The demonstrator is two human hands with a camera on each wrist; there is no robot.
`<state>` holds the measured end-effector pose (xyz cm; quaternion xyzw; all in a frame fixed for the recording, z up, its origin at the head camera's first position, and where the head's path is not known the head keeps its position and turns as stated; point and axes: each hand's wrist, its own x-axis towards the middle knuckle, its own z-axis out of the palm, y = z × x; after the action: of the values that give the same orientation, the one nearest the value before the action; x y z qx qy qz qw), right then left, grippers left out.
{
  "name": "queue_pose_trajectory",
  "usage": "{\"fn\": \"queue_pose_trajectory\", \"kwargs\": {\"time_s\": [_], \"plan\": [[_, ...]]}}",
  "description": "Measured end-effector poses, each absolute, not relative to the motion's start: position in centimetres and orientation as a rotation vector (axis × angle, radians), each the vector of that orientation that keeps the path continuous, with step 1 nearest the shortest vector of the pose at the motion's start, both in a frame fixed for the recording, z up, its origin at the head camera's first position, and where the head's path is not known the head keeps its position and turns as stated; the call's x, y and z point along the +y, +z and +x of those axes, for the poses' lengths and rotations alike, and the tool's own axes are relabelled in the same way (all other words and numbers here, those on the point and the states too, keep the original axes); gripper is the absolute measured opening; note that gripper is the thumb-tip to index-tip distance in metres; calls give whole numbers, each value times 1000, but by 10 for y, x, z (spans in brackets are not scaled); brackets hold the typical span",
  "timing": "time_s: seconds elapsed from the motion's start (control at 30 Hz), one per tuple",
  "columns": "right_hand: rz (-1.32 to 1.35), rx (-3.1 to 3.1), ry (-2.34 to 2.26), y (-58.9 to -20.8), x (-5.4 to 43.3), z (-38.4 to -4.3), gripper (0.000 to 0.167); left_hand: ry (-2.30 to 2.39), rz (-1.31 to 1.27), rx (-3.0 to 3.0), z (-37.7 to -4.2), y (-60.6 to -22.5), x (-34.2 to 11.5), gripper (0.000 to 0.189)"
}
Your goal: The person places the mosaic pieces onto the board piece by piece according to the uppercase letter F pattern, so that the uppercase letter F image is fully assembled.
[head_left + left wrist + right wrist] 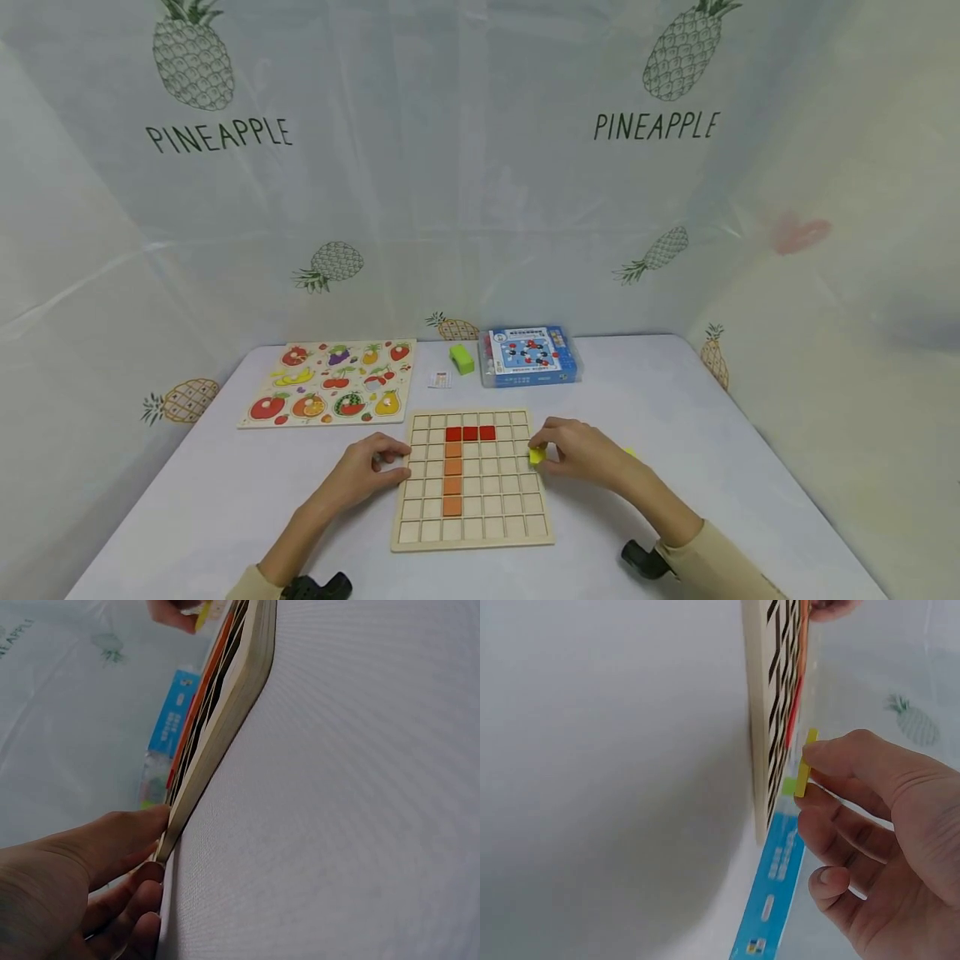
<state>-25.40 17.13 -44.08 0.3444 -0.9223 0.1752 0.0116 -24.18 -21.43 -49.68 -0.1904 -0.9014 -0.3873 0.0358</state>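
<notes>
A wooden grid board (495, 505) lies on the white table. Three red tiles (470, 433) form a row near its far side, and several orange tiles (452, 484) run in a column below the leftmost red one. My right hand (581, 450) pinches a yellow square tile (807, 763) between thumb and fingers, just over the board's right edge. At the board's left edge rests my left hand (363, 471), its thumb and fingertips touching the side of the frame. In the left wrist view the thumb (135, 829) meets the board's rim.
Behind the board stand a blue-and-clear box (528, 357) and a green block (462, 359), with a small printed card (440, 380) nearby. A fruit puzzle board (330, 385) lies at the far left. Another yellow piece (631, 452) shows partly behind the right forearm.
</notes>
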Motion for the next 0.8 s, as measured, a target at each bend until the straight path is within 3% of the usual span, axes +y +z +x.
{"fn": "queue_pose_trajectory", "kwargs": {"time_s": [0.8], "plan": [[1242,-2873,439,-448,88,-264,24,-1200,-593,-2759,-242,-496,-215,28]]}}
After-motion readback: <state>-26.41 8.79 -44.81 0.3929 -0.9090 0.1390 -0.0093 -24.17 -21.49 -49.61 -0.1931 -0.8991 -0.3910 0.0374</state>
